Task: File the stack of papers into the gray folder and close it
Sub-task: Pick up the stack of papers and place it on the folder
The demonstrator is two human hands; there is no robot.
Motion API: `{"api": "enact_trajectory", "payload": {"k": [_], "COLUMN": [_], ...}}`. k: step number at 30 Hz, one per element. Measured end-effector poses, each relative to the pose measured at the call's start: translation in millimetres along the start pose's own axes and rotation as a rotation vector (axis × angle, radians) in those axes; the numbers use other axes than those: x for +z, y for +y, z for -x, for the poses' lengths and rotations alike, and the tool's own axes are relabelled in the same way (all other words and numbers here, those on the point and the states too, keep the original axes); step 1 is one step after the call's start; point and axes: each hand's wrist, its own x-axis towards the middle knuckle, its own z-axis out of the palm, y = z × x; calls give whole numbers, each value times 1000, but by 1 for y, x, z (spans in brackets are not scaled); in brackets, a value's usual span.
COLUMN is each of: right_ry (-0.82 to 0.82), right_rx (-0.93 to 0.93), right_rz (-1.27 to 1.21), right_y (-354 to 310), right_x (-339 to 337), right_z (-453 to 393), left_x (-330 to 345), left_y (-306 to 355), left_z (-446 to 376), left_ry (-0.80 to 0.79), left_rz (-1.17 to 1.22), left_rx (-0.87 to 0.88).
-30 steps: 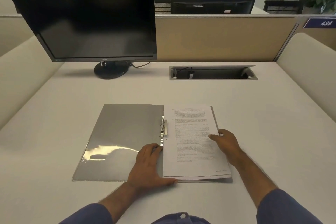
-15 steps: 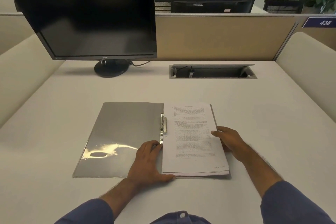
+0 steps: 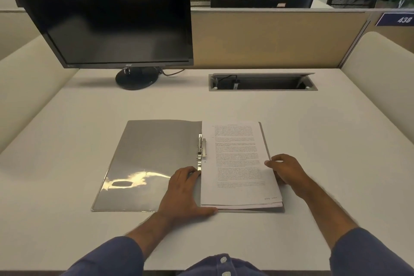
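The gray folder (image 3: 147, 159) lies open on the white desk, its glossy front cover spread to the left. The stack of printed papers (image 3: 237, 163) rests on the folder's right half, beside the metal clip (image 3: 201, 148) at the spine. My left hand (image 3: 183, 192) lies flat on the folder at the stack's lower left corner, thumb along the stack's near edge. My right hand (image 3: 286, 170) grips the stack's right edge, fingertips curled onto the top sheet.
A black monitor (image 3: 107, 15) on a round stand sits at the back left. An open cable tray (image 3: 262, 82) is set into the desk at the back right. Beige partitions enclose the desk on three sides.
My right hand has slid slightly outward along the stack's right edge. The stack's near edge now shows a little lifted and fanned. My left hand has barely shifted.
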Motion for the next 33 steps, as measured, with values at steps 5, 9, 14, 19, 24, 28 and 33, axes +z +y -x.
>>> {"api": "enact_trajectory", "payload": {"k": [5,9,14,19,24,28,33], "right_ry": [-27,-51,-15,-79,-173,-254,-307], "right_rx": [1,12,14,-49,-211,-203,-239], "right_rz": [26,13,42,90,328,477,599], "right_y": [5,5,13,17,25,29,30], "right_x": [3,0,2,0,0,-1,3], "right_z": [6,9,14,23,35,42,42], "left_x": [0,1,1,1,0,-1,-1], "left_y": [1,1,1,2,3,3,4], "left_z": [0,0,0,1,1,1,1], "left_ry": [9,7,11,25,26,22,32], "left_rz": [-10,-11,-5,-6,-5,-7,-12], "left_rx": [2,2,0,11,12,15,18]}}
